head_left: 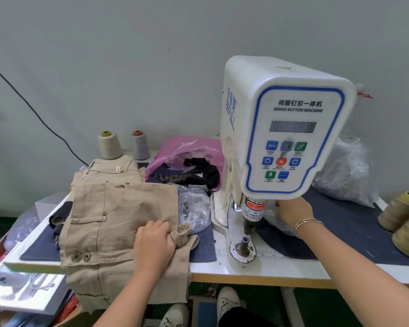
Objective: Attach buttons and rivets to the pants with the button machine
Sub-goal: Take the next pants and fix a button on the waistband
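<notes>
Showing: a person's two bare hands working at a white table [265,270] against a grey wall.
Machine: a white servo button machine [291,128] with a blue-edged control panel is standing on the table, right of centre, its metal lower die [244,244] sitting just below the head.
Pants: beige cotton pants [118,223] are lying folded left of the machine, hanging over the table's front edge, with two metal buttons [81,256] showing near the lower left.
Left hand: the left hand [155,244] is gripping a bunched fold of the pants, fingers curled into the cloth.
Right hand: the right hand [293,212], a bangle on its wrist, is reaching behind the machine head; its fingers are hidden, so their state cannot be told.
Nearby: a clear plastic bag of metal fasteners [194,208] is lying between pants and machine; a pink plastic bag [182,149] is sitting behind it.
</notes>
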### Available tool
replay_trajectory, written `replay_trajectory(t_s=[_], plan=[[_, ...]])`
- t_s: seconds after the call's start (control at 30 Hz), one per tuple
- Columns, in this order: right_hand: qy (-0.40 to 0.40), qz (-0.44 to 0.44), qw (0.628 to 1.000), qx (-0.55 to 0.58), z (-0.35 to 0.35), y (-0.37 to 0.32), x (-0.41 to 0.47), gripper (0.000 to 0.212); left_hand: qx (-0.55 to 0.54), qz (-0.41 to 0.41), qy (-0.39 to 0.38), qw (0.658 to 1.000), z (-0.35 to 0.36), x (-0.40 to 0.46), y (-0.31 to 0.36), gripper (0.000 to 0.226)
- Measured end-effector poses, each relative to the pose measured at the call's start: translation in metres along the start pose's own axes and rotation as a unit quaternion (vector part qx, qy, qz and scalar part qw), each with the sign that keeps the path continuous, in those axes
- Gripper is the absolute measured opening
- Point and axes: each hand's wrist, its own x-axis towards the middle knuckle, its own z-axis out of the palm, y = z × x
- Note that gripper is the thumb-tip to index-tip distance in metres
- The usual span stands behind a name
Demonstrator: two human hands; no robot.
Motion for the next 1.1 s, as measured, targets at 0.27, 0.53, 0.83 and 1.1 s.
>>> replay_trajectory(t_s=[0.27,0.53,0.83,1.1], plan=[[0.062,-0.028,0.997,0.024,0.001,0.021,-0.020,0.036,-0.003,-0.001,0.008,1.000,0.001,0.000,0.000,0.025],[0.052,0.107,0.850,0.513,-0.008,0.008,-0.064,0.021,0.007,0.001,0.001,1.000,0.001,0.000,0.000,0.027],[-0.106,0.086,0.810,0.570,0.006,-0.024,-0.097,0.023,0.006,0.001,-0.005,1.000,-0.002,0.000,0.002,0.028],[-0.195,0.162,0.591,0.766,0.004,-0.033,-0.111,0.013,0.006,0.007,0.007,1.000,0.001,0.000,0.000,0.025]])
